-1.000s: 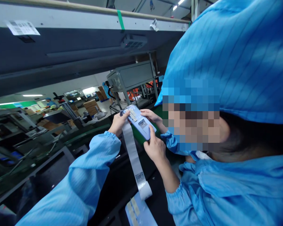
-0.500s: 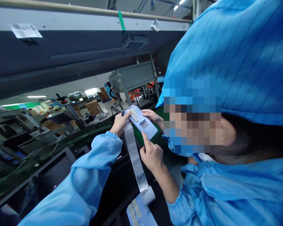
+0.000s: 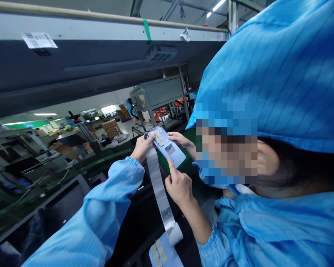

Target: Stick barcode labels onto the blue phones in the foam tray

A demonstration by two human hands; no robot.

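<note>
My left hand [image 3: 141,147] is closed on the upper left end of a flat light-blue rectangular piece [image 3: 178,155]. The piece has beige strips and a printed label, and its surface looks glossy. Below my left hand hangs a long white label strip [image 3: 156,178]; it ends in a curl with a dark printed patch. A co-worker's far hand [image 3: 180,139] holds the piece's right edge. From the right, another hand [image 3: 180,187] points at its lower edge; its sleeve appears to join the co-worker's clothing. I cannot see my right hand.
A second light-blue piece [image 3: 167,252] with beige strips lies below the strip's curled end. The co-worker's blue cap [image 3: 272,74] and shoulder fill the right side, very close. Overhead runs a shelf edge [image 3: 100,27]. A grey metal cabinet [image 3: 164,91] stands farther back.
The view has shifted slightly, so the shelf sits a little lower and farther right. My left hand keeps its hold on the piece, and the pointing finger stays at its lower edge.
</note>
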